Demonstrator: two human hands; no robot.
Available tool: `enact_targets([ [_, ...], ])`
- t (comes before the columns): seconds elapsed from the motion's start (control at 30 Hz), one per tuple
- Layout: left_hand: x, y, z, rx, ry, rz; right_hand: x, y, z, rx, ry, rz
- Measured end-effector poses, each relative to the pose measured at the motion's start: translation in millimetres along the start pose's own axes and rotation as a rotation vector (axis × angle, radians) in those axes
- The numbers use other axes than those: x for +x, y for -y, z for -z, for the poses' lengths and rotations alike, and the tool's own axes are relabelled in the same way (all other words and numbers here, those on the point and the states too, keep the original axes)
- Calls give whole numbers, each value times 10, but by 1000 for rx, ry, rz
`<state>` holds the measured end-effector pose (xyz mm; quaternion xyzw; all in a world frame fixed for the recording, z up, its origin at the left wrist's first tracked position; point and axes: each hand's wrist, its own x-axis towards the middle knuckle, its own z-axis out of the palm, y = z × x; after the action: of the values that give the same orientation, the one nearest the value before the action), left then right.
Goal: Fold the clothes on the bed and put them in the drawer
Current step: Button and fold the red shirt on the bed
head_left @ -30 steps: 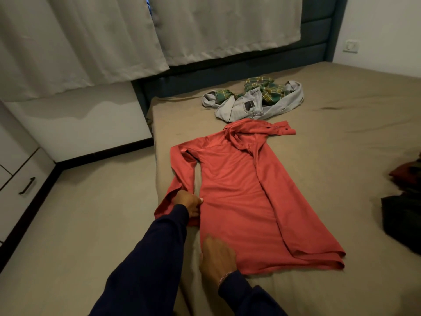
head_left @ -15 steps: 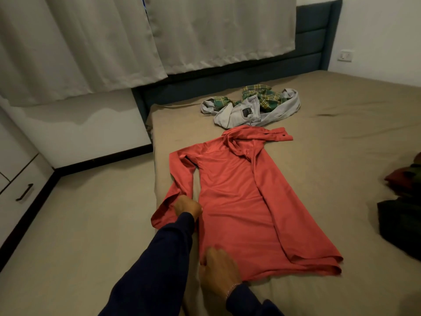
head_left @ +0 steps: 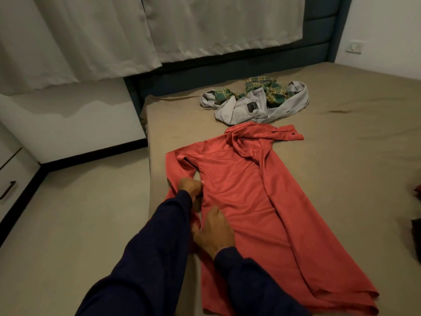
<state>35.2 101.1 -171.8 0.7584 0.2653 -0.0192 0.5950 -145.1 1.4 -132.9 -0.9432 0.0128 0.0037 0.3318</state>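
At the far left edge of the frame the drawer (head_left: 9, 188) is closed, nothing in it yet by my reckoning. Left of centre, the left hand (head_left: 190, 187) has its fingers curled round the near sleeve of the red dress (head_left: 250, 201); just below, the right hand (head_left: 213, 231) lies on the cloth, fingers loosely bent, seeming to grip nothing. The dress lies spread on the bed (head_left: 353, 133), barely folded. At upper centre 1 heap of grey and green clothes (head_left: 255, 101) waits unfolded

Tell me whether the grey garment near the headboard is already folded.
No: the grey garment lies crumpled in a heap, tangled with the green plaid cloth.
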Motion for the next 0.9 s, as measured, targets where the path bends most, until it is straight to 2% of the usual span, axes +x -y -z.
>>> enact_targets([
  [0.1, 240, -113, -91, -43, -5, 9, 250, 1, -75, -92, 102, -2],
  [0.23, 446, -319, -175, -191, -33, 44, 384, -85, -171, -86, 145, 14],
  [0.33, 587, -386, -165, -269, -107, 3, 430, -188, -225, -27, 177, 37],
  [0.43, 732, -407, -151, -255, -256, -54, 503, -309, -256, 135, 219, -5],
  [0.5, 854, -406, -114, -218, -351, -141, 543, -376, -245, 264, 255, -34],
  [0.6, 884, -488, -37, -65, -411, -285, 570, -452, -197, 478, 365, -90],
  [0.7, 811, -574, 29, 150, -438, -526, 627, -452, -148, 453, 414, -98],
  [0.77, 774, -585, 56, 322, -460, -592, 739, -378, -131, 299, 285, -64],
  [0.83, 778, -549, 65, 472, -457, -472, 913, -212, -111, 152, 36, -30],
  [0.9, 810, -475, 53, 522, -417, -303, 1178, -17, -125, 76, -118, 7],
])
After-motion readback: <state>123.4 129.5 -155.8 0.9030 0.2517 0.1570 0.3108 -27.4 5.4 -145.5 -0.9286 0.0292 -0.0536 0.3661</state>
